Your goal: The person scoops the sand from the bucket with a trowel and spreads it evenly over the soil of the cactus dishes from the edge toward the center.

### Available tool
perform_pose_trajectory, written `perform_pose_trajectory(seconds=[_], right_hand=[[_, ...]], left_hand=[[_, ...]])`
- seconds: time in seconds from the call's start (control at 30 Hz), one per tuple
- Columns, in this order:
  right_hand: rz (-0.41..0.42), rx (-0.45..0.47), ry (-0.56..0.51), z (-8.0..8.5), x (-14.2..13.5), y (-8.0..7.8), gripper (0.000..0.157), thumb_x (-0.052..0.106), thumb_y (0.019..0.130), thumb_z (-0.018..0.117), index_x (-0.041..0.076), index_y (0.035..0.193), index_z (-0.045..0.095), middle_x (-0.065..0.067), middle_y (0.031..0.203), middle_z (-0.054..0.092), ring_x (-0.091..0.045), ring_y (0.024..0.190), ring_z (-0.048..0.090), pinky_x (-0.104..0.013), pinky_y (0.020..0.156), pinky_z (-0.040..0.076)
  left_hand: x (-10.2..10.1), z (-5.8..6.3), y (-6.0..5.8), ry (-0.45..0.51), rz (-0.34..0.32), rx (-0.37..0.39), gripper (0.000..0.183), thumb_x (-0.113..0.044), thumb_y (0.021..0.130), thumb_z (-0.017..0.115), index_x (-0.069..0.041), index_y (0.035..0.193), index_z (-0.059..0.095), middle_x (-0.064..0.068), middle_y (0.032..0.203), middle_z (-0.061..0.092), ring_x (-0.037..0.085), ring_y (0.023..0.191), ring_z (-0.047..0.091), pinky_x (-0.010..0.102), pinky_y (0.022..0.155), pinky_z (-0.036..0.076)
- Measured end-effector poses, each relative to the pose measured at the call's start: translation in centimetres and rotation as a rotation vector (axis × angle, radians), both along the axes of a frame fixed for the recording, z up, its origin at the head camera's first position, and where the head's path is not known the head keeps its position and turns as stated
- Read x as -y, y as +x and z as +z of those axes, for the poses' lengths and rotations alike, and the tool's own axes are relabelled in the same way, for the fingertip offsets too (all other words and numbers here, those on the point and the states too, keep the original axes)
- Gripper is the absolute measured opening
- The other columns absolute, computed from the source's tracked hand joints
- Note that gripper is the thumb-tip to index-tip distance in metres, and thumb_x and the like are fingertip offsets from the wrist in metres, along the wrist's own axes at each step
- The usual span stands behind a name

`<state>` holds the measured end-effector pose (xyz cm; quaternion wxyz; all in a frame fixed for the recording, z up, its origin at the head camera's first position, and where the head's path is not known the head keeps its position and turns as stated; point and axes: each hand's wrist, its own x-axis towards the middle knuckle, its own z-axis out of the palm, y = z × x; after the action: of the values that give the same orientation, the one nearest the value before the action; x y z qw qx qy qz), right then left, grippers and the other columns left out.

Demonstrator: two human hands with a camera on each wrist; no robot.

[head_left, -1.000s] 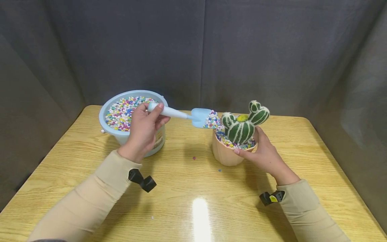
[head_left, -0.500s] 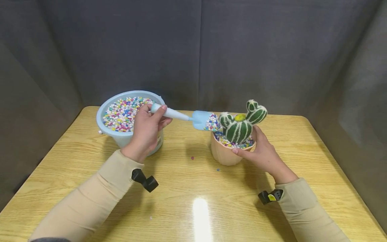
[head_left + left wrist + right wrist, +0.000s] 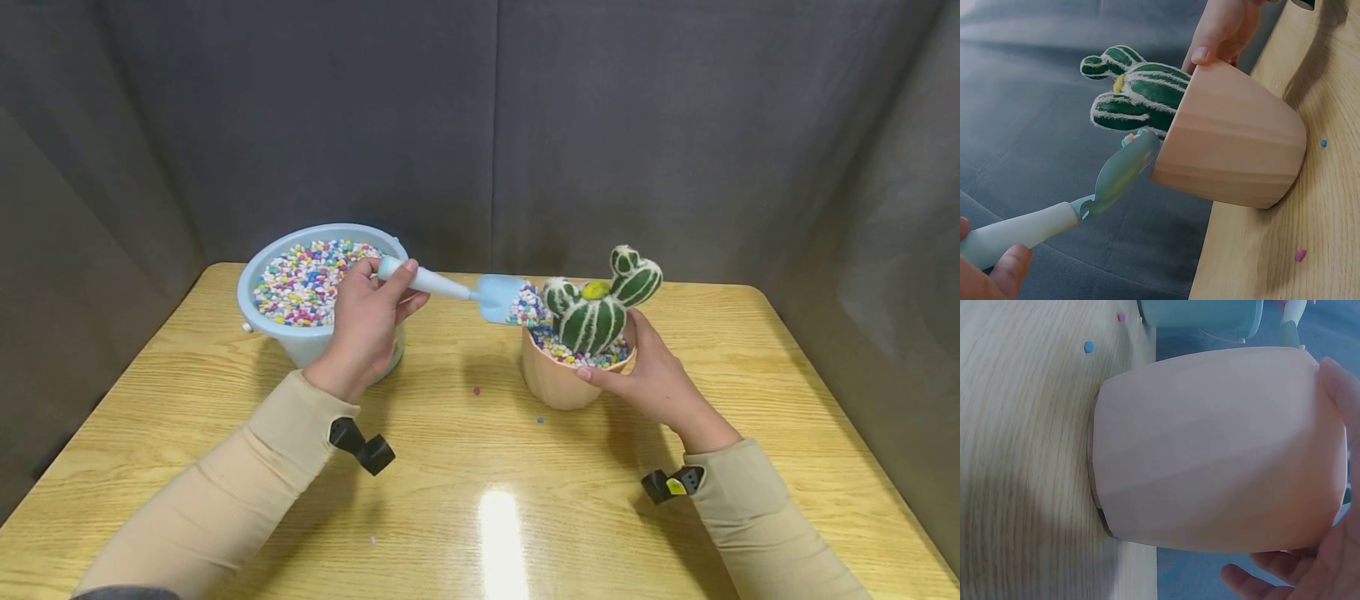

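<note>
My left hand (image 3: 365,325) grips the pale handle of a light blue hand trowel (image 3: 495,293). Its blade, with colored pebbles (image 3: 525,307) heaped toward the tip, reaches over the left rim of a peach flowerpot (image 3: 558,385). In the left wrist view the blade (image 3: 1124,172) slants with its tip right at that rim. A green, white-striped toy cactus (image 3: 592,325) stands in the pot amid colored pebbles. My right hand (image 3: 654,379) holds the pot's right side, thumb at the near rim; its other fingers are partly hidden behind the pot in the head view.
A light blue bucket (image 3: 281,321) filled with colored pebbles stands at the left of the wooden table (image 3: 450,475), partly behind my left hand. A red pebble (image 3: 477,391) and a blue one (image 3: 540,420) lie loose before the pot. Dark cloth (image 3: 375,108) hangs behind the table.
The trowel has moved slightly right and a little lower, closer over the pot. My right hand keeps its hold on the pot, and the head view has shifted slightly.
</note>
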<state>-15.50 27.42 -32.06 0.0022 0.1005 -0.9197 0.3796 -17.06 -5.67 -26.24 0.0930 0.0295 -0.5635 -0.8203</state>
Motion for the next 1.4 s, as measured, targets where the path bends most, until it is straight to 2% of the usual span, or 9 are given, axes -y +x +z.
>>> perform_pose_trajectory(seconds=[0.9, 1.13, 1.4], right_hand=[[0.023, 0.001, 0.013, -0.1, -0.6, -0.6, 0.111, 0.036, 0.085, 0.087, 0.000, 0.162, 0.015, -0.031, 0.157, 0.033, -0.050, 0.146, 0.031, -0.069, 0.117, 0.027], [0.045, 0.004, -0.012, -0.1, -0.9, -0.9, 0.111, 0.033, 0.084, 0.087, 0.000, 0.162, 0.015, -0.031, 0.159, 0.032, -0.049, 0.147, 0.029, -0.068, 0.118, 0.026], [0.076, 0.011, -0.033, -0.2, -1.3, -1.1, 0.108, 0.031, 0.085, 0.087, 0.000, 0.161, 0.016, -0.030, 0.158, 0.032, -0.047, 0.148, 0.028, -0.068, 0.118, 0.025]], left_hand=[[-0.2, -0.1, -0.2, -0.087, 0.002, 0.015, 0.013, -0.008, 0.104, 0.062, -0.007, 0.106, 0.049, 0.009, 0.101, 0.061, 0.012, 0.087, 0.068, 0.027, 0.086, 0.061], [-0.2, 0.1, -0.3, -0.105, -0.008, 0.021, 0.014, -0.009, 0.104, 0.063, -0.007, 0.107, 0.049, 0.011, 0.107, 0.061, 0.016, 0.095, 0.066, 0.029, 0.090, 0.060], [-0.4, 0.1, -0.1, -0.102, -0.002, 0.017, 0.014, -0.008, 0.104, 0.063, -0.008, 0.106, 0.049, 0.010, 0.105, 0.061, 0.016, 0.096, 0.066, 0.030, 0.090, 0.061]])
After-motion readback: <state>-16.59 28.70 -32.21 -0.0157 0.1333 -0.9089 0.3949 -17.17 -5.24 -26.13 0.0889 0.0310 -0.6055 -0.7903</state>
